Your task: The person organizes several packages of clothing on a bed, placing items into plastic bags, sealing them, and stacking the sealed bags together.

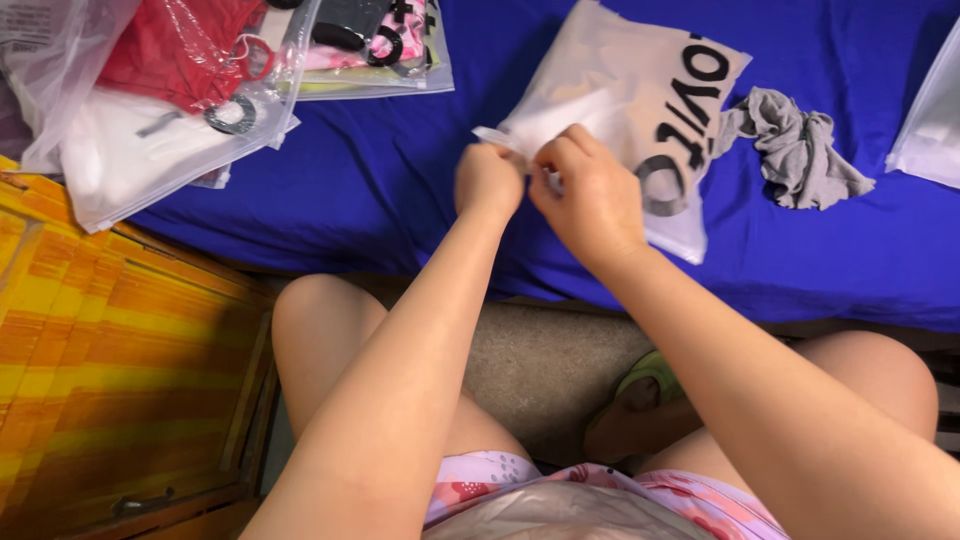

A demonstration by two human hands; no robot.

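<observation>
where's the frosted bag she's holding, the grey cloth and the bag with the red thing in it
frosted bag (640,75): head view, on its flat middle, above the dark print
grey cloth (800,145): head view, on the crumpled centre
clear bag with the red garment (180,45): head view, on the red fabric showing through the plastic

Person seated, seen from above; both forearms bare to beyond the elbow, no sleeves in view; left hand (488,180) and right hand (590,195) bare, no rings, watch or gloves visible; both thighs bare; shorts (600,495) of light pink fabric with red and white floral print at the lap; green slipper (640,385) on one foot, partly hidden.
</observation>
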